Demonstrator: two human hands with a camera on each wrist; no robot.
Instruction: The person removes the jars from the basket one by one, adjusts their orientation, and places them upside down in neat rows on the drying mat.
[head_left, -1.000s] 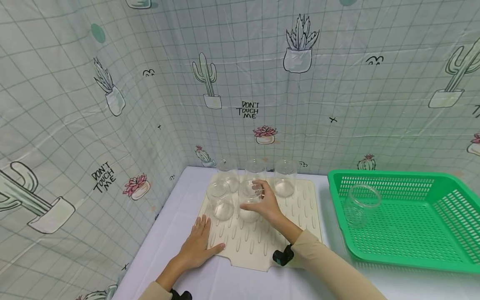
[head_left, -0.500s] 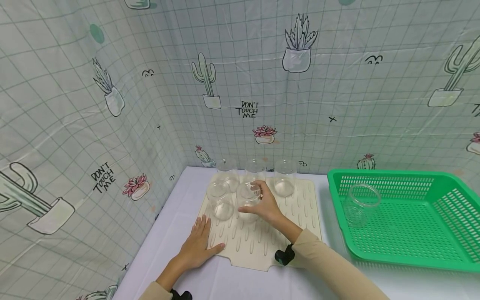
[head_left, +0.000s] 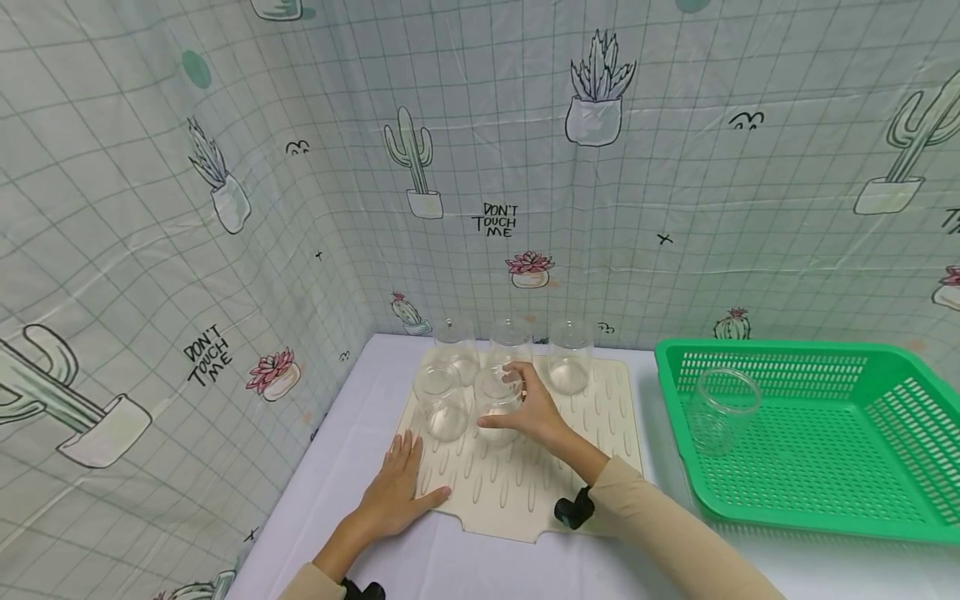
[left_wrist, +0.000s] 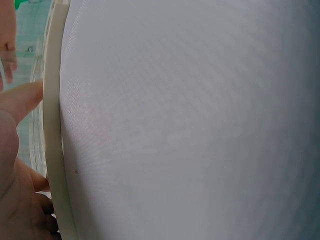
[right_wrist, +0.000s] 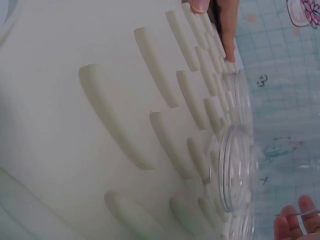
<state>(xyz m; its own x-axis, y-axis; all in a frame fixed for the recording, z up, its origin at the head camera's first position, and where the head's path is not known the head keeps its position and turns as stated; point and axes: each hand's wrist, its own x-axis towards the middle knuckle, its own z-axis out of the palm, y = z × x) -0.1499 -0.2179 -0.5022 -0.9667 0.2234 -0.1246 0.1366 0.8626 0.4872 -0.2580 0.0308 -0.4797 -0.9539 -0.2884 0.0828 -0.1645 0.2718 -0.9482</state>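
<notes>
In the head view my right hand point(head_left: 536, 412) holds a clear cup point(head_left: 497, 392), thumb across its near side and fingers curled at its right rim. The cup stands upright on a cream ridged mat point(head_left: 517, 483). To its left is another clear cup point(head_left: 441, 404). Behind stand three more: a left cup point(head_left: 455, 350), a middle cup point(head_left: 512, 337) and a right cup point(head_left: 570, 362). My left hand point(head_left: 393, 492) lies flat on the mat's left edge, fingers straight. The right wrist view shows the held cup's base point(right_wrist: 232, 170) on the mat and some fingertips point(right_wrist: 287, 220).
A green perforated basket point(head_left: 795, 521) stands on the right of the white-covered table point(head_left: 480, 571), with one clear cup point(head_left: 723, 417) inside at its left end. A cactus-printed sheet point(head_left: 637, 200) hangs behind and to the left.
My right hand has shifted very slightly left together with the cup it holds. The left hand and the other cups stay in place.
</notes>
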